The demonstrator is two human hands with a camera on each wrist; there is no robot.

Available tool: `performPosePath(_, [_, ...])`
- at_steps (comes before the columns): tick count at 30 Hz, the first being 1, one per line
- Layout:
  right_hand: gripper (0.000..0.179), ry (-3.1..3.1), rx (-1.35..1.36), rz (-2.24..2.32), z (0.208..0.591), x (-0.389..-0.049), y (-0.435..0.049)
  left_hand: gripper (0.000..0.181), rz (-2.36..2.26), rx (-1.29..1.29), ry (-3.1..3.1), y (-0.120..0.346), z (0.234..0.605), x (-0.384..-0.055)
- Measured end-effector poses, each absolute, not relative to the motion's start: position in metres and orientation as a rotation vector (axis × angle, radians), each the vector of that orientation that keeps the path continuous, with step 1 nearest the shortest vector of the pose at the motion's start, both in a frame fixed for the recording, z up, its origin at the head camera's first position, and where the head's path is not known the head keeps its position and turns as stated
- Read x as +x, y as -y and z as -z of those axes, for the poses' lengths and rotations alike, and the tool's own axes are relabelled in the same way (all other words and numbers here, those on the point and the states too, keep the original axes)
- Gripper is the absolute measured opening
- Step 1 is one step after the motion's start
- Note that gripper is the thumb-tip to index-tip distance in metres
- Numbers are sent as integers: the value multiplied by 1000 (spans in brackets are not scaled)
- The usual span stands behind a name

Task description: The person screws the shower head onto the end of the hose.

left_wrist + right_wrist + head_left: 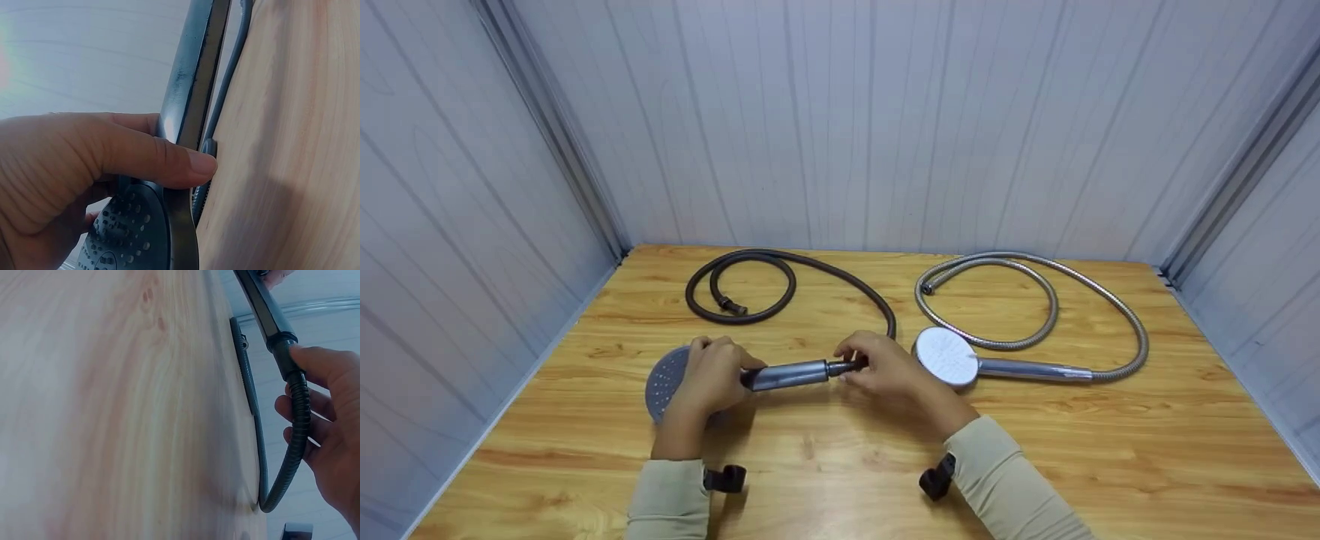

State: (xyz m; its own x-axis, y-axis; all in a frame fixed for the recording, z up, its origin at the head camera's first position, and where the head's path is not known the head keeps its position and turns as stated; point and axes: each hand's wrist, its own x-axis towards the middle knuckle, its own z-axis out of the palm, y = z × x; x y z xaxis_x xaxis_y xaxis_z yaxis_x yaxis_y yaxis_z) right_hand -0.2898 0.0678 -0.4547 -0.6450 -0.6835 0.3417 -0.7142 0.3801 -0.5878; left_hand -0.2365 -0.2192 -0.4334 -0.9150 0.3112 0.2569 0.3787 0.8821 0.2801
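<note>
My left hand [711, 379] grips a dark grey shower head [790, 375] around its neck, with the thumb across the front in the left wrist view. The round spray face [132, 225], dotted with nozzles, points to the left and partly sits behind this hand. At the handle's far end, my right hand [889, 367] pinches the connector [286, 357] of a black ribbed hose [301, 410]. The connector meets the handle's end, and the handle is held above the table. From there the hose bends back and coils on the table, its loose end [733, 307] inside the coil.
To the right lies a second shower head [947, 357] with a white face and chrome handle, joined to a silver hose [1125, 315] that loops behind it. The wooden table [840, 480] is bordered by pale panel walls [840, 135] at the back and sides.
</note>
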Motion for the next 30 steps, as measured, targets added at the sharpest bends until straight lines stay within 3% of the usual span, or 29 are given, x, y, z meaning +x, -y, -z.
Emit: performPosePath(30, [13, 2617, 1276, -1151, 453, -285, -68, 28, 450, -555, 2830, 218, 431, -236])
